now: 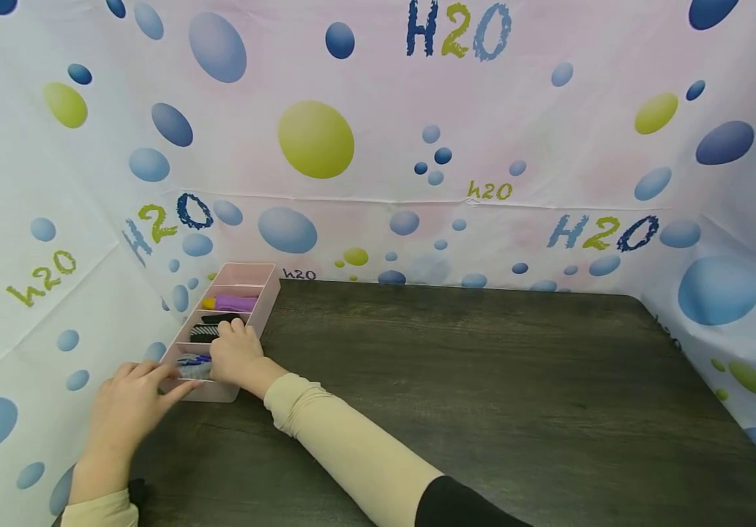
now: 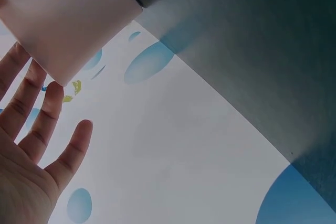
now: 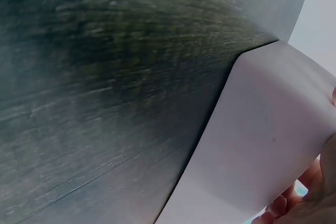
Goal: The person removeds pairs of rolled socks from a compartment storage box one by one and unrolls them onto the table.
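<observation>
A pale pink divided organizer box [image 1: 255, 276] stands at the far left of the table. My left hand [image 1: 129, 406] is at its near left corner, fingers nearly straight against the rim and wall, thumb along the near end. Over the box's right wall reaches my right hand [image 1: 238, 356], fingers bent down into the middle compartments. Its fingertips are right at a black-and-white striped cloth roll [image 1: 203, 331]; whether they pinch it I cannot tell. Behind that lies a black roll [image 1: 219, 318]. A grey-blue bundle [image 1: 193, 368] fills part of a nearer compartment, partly covered by the right hand.
A purple roll [image 1: 236, 304] with a yellow end lies in a farther compartment. The dark wood table [image 1: 483, 395] stretches to the right of the box. A white sheet [image 1: 378, 132] with printed bubbles hangs behind and along both sides, close to the box's left.
</observation>
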### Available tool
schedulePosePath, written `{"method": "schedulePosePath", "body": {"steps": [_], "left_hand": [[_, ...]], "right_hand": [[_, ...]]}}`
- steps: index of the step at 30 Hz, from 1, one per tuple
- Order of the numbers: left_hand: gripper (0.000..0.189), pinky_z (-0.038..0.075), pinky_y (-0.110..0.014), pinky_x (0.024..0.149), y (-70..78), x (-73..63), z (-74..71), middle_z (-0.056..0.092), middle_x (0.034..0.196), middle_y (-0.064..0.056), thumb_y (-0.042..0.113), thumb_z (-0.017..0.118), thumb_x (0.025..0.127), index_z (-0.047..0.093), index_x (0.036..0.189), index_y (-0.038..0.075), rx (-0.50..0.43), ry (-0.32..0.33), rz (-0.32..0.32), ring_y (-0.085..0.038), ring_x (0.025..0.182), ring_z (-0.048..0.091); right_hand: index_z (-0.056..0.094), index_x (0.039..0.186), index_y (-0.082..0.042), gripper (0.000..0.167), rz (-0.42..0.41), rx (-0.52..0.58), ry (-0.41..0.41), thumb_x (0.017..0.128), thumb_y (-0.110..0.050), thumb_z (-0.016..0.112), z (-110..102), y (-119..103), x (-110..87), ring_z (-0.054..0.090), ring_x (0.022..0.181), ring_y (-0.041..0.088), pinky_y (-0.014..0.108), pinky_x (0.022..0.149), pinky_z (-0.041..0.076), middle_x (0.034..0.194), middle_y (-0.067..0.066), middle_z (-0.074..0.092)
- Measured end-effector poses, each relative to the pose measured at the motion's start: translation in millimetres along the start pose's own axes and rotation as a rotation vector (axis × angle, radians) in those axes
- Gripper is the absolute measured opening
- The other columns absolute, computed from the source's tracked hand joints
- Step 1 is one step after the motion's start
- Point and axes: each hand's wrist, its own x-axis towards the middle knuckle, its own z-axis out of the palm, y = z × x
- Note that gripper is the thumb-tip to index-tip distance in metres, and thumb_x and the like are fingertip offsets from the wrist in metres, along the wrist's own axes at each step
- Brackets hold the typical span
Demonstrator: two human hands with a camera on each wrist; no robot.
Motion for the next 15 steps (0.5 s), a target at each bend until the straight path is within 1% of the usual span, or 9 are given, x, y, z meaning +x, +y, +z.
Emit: {"method": "schedulePosePath", "body": {"steps": [4,8,15], "left_hand": [[0.036,0.049,-0.057,0.063,-1.3,0.6,1.1,0.065,0.068,-0.007,0.040,0.086,0.060,0.071,0.072,0.010,-0.003,0.020,0.015,-0.040,0.076,0.060],[0.036,0.050,-0.056,0.061,-1.5,0.9,1.5,0.064,0.067,-0.007,0.038,0.086,0.059,0.071,0.072,0.008,-0.010,0.046,0.038,-0.040,0.074,0.060],[0.033,0.049,-0.055,0.058,-1.4,-0.2,1.5,0.063,0.065,-0.005,0.037,0.086,0.059,0.069,0.069,0.010,-0.023,0.056,0.024,-0.038,0.073,0.060]], "right_hand": [[0.071,0.087,-0.036,0.016,-0.031,-0.019,0.016,0.085,-0.052,0.067,0.6,3.0,0.1,0.037,0.102,0.007,0.022,0.081,0.033,0.109,-0.013,0.046],[0.070,0.083,-0.037,0.016,-0.054,-0.040,0.046,0.086,-0.052,0.067,1.0,5.0,-1.2,0.036,0.100,0.007,0.022,0.077,0.032,0.109,-0.014,0.045],[0.071,0.084,-0.038,0.015,-0.093,-0.085,0.117,0.086,-0.052,0.066,0.7,7.2,-2.8,0.035,0.098,0.008,0.022,0.075,0.032,0.110,-0.013,0.045]]}}
